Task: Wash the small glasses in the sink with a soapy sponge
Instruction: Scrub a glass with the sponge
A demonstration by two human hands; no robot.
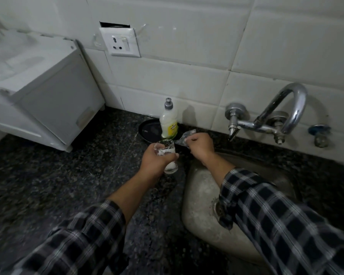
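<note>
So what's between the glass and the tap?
In the head view, the right hand, pinching a crumpled shiny scrap, sits between the glass held by the left hand and the tap.

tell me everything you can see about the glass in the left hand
The glass is small, clear and without a handle, white suds clinging inside near base and rim. It is mouth up, tilted a little. The left hand grips it round the middle, fingers curled over its side, over the dark speckled counter just left of the sink, in front of the soap bottle.
</note>
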